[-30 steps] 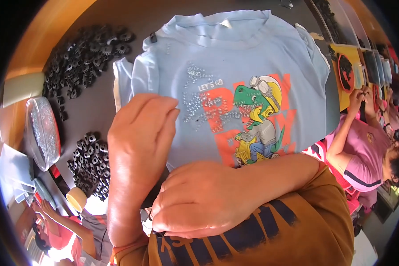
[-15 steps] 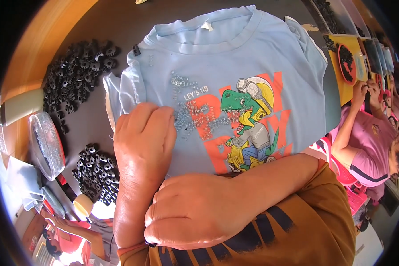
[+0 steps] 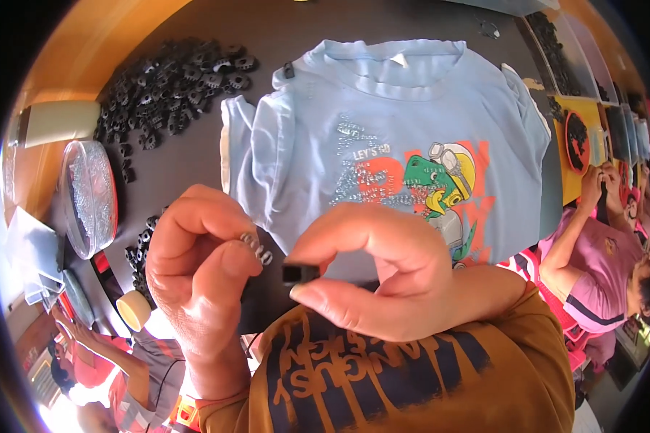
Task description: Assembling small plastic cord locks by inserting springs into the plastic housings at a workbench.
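- Head view: you hold both hands raised close in front of you, above the light blue T-shirt (image 3: 404, 144) that lies spread flat on the dark counter (image 3: 188, 173).
- Your left hand (image 3: 202, 274) is curled nearly closed. Its thumb and forefinger pinch a small silvery metal piece (image 3: 256, 247) that sticks out toward your other hand.
- Your right hand (image 3: 383, 278) is also almost closed, with thumb and forefinger clamped on a small black block (image 3: 300, 273). The other fingers are folded under it.
- The two small parts sit just beside each other, with a narrow gap between them; they do not touch.
- To do this well, I judge you should keep both pinches right at the tips, so the ends of the parts stay visible, and line the metal piece up square with the black block before you bring them together.
- Steady your wrists against each other or against your body. Parts this small slip easily, and a dropped one would be hard to find on the printed shirt front.
- The shirt's dinosaur print (image 3: 440, 195) lies just beyond your right hand, with a patch of small shiny studs (image 3: 361, 173) beside it.
- A heap of black toothed pieces (image 3: 173, 86) lies on the counter to the left of the shirt, well apart from your hands, and a round clear dish of silvery bits (image 3: 90, 198) stands near the counter's left edge.
- Another person in a pink top (image 3: 599, 267) works at the right.
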`<action>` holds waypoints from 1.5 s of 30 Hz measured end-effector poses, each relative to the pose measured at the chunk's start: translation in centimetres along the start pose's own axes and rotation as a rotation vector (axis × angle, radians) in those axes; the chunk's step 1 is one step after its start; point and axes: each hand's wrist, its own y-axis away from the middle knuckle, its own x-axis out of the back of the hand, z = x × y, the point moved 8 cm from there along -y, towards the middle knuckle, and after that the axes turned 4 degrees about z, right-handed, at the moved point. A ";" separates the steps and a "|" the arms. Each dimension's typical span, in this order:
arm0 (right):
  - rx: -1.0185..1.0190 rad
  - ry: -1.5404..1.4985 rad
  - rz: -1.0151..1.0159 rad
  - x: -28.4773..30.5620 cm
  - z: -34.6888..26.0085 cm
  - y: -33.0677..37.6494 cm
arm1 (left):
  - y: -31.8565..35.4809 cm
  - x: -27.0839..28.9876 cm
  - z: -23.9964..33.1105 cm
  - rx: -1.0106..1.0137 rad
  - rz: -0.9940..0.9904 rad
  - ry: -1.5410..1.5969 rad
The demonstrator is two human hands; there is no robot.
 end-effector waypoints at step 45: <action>0.062 0.226 -0.170 -1.0 -0.4 -0.8 | -6.7 6.8 -0.7 -0.346 0.202 -0.980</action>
